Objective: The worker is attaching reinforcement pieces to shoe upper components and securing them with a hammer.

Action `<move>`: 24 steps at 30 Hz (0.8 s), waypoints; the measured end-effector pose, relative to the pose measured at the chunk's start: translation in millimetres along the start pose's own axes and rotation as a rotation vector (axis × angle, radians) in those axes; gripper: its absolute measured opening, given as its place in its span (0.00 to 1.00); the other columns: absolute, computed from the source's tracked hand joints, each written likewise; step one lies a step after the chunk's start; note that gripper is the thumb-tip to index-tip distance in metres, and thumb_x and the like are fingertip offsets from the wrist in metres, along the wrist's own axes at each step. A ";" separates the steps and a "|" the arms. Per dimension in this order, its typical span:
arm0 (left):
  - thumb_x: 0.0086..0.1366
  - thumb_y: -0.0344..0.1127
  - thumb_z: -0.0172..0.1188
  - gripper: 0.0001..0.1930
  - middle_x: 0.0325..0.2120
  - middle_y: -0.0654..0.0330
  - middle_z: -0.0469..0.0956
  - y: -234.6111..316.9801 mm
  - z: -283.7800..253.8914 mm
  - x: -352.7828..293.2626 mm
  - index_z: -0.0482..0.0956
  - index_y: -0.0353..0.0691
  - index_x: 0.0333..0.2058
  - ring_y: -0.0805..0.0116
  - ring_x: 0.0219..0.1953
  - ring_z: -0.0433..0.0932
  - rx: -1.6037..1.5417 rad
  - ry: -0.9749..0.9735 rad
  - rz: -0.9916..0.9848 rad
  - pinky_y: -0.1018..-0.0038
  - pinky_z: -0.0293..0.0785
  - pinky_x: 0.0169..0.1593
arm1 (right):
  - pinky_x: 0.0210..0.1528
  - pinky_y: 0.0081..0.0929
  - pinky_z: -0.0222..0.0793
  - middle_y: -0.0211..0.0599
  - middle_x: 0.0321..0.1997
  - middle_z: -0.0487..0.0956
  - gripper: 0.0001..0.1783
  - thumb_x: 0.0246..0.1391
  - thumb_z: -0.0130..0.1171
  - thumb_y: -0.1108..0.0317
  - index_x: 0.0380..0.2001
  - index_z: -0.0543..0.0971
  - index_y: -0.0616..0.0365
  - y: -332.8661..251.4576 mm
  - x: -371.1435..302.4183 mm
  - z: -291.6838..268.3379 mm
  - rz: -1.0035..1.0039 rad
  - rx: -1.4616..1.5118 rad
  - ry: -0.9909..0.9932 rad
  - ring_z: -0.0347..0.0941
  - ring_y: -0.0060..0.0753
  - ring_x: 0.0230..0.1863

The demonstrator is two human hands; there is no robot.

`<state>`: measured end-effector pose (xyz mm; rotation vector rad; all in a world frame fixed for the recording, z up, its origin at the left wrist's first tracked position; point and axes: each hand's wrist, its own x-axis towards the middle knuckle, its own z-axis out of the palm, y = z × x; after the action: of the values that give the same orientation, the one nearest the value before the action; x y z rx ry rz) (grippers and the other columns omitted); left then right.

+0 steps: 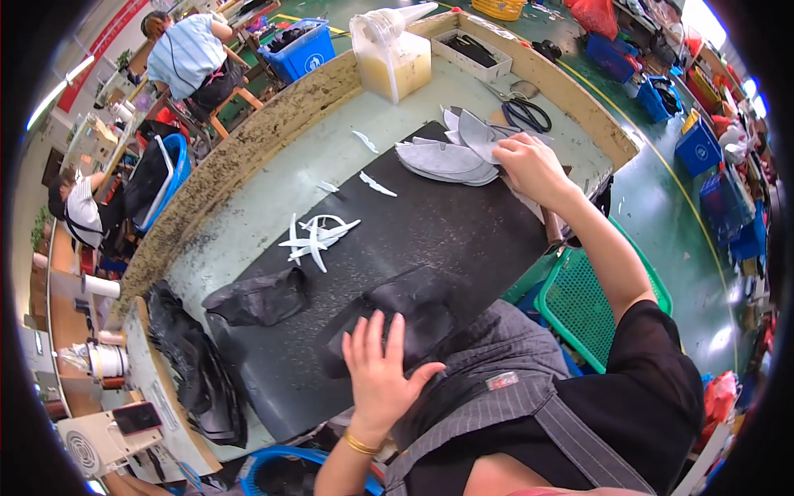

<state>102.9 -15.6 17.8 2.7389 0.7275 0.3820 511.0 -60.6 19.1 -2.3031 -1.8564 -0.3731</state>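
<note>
Left hand (382,376) spread loosely on a creased black piece (422,307) — right hand (533,169) at overlapping grey, leaf-shaped pieces (447,163) — whether grasping, I cannot tell.

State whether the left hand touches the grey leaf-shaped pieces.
No, the left hand is on the black piece; the right hand touches the grey leaf-shaped pieces.

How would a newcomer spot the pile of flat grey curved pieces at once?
Start at the long black rectangular mat on the pale worktable. At its far end, by the person's right hand, lies the pile of flat grey curved pieces. Grey colour and broader shape distinguish it from the thin white slivers.
</note>
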 end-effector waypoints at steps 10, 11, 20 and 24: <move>0.66 0.53 0.59 0.28 0.58 0.53 0.74 19.7 67.4 230.2 0.76 0.34 0.53 0.56 0.62 0.70 -0.069 0.279 0.457 0.55 0.64 0.60 | 0.46 0.30 0.74 0.35 0.39 0.84 0.06 0.56 0.62 0.71 0.38 0.83 0.57 15.9 6.8 10.2 0.064 0.498 0.294 0.78 0.38 0.40; 0.66 0.55 0.59 0.27 0.56 0.54 0.76 21.8 73.7 235.5 0.77 0.34 0.50 0.57 0.59 0.72 -0.044 0.157 0.375 0.57 0.66 0.58 | 0.45 0.27 0.74 0.31 0.39 0.84 0.05 0.58 0.61 0.71 0.37 0.83 0.55 24.1 5.0 13.1 0.211 0.683 0.435 0.78 0.35 0.38; 0.63 0.40 0.69 0.24 0.48 0.47 0.78 47.0 45.3 235.7 0.74 0.29 0.50 0.53 0.47 0.79 -0.648 0.332 0.240 0.64 0.75 0.52 | 0.43 0.15 0.70 0.25 0.40 0.80 0.11 0.65 0.59 0.71 0.47 0.80 0.65 -2.4 10.5 -19.4 0.411 1.200 0.742 0.73 0.14 0.38; 0.65 0.37 0.67 0.32 0.49 0.48 0.77 59.6 27.4 225.3 0.63 0.29 0.61 0.63 0.51 0.78 -1.564 0.041 -0.210 0.71 0.76 0.53 | 0.46 0.26 0.77 0.31 0.42 0.81 0.11 0.67 0.55 0.72 0.48 0.78 0.65 -45.3 4.0 -18.6 0.211 1.640 0.737 0.77 0.22 0.42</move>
<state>326.8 45.3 52.8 1.1760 0.3824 0.5948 465.9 -52.2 36.6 -0.9311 -0.8039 0.2695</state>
